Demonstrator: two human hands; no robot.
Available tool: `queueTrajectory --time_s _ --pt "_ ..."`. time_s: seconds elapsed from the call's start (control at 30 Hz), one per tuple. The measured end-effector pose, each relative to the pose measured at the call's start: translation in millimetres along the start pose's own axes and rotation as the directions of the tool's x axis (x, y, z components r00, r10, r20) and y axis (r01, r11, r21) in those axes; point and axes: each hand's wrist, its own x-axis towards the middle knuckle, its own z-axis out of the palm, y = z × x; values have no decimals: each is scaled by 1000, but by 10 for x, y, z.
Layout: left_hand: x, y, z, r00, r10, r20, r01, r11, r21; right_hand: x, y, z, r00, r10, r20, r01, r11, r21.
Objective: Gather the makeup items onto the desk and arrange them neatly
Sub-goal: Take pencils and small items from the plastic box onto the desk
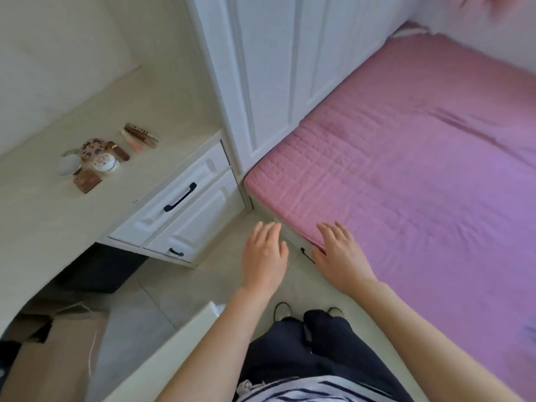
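Observation:
Several makeup items lie grouped on the cream desk at the left: a white round compact, a patterned compact, a pale jar, a brown square palette, a brown tube and a long brown stick with lettering. My left hand hovers over the floor, fingers straight and empty. My right hand is spread flat at the near corner of the pink bed, holding nothing. Both hands are far right of the desk items.
White drawers with black handles sit under the desk's right end. A tall white wardrobe stands between desk and bed. Cardboard boxes lie under the desk at lower left. Tiled floor and my feet are below the hands.

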Motion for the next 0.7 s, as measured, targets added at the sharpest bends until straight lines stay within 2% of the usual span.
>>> queueTrajectory --time_s 0.2,0.43,0.7 --pt "-134 593 278 961 235 144 -237 972 -3 -707 484 -38 983 171 -72 -171 985 3" --pt "-423 1408 651 894 399 205 -424 901 92 -1621 1153 -138 896 410 -170 -405 912 61" --pt "-1206 2464 1313 733 603 314 -653 754 77 -2882 1907 -98 787 586 -193 -581 809 88"
